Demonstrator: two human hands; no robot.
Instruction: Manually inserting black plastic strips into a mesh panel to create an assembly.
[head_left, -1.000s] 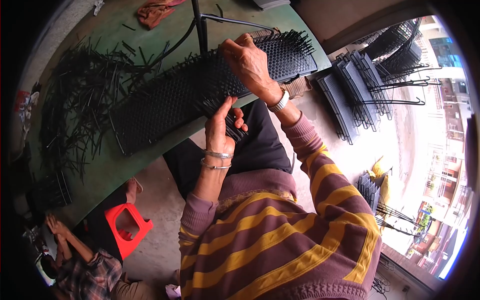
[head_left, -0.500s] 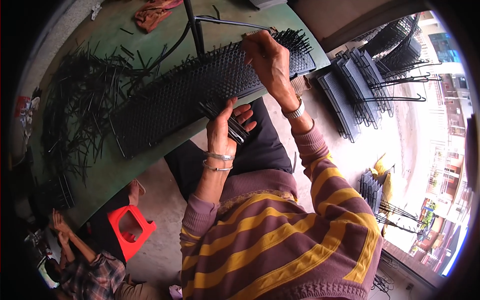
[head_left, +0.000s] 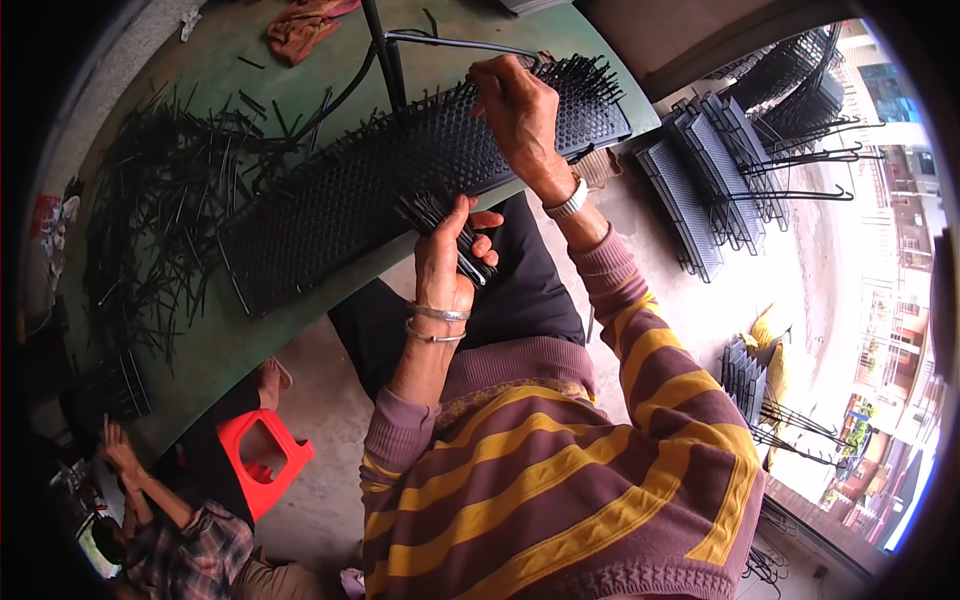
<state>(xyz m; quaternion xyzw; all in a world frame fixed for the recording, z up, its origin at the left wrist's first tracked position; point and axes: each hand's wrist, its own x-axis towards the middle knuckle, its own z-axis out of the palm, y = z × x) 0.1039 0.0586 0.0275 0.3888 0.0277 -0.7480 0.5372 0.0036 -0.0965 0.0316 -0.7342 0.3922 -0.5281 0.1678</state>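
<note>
My left hand point(head_left: 442, 255) is closed round a bundle of thin black rods point(head_left: 425, 210), held just off the near edge of a long black perforated panel point(head_left: 330, 225). The panel lies slantwise on a green table. Short black rods point(head_left: 590, 78) stick up along its far edge, thickest at the right end. My right hand point(head_left: 522, 112) is above that far edge, with its fingers bent and pinched together. Whatever the right fingertips hold, if anything, is hidden or too small to make out.
A tangled pile of black rods point(head_left: 165, 210) covers the table's left. Behind the panel stand a black metal frame point(head_left: 388, 62) and an orange-red cloth point(head_left: 305, 28). Black wire racks point(head_left: 690, 200) stand at right. A co-worker's hands point(head_left: 122, 455) and a red stool point(head_left: 270, 490) are at lower left.
My right hand has moved a little left along the panel's far edge. My left fingers have curled in more round the rods.
</note>
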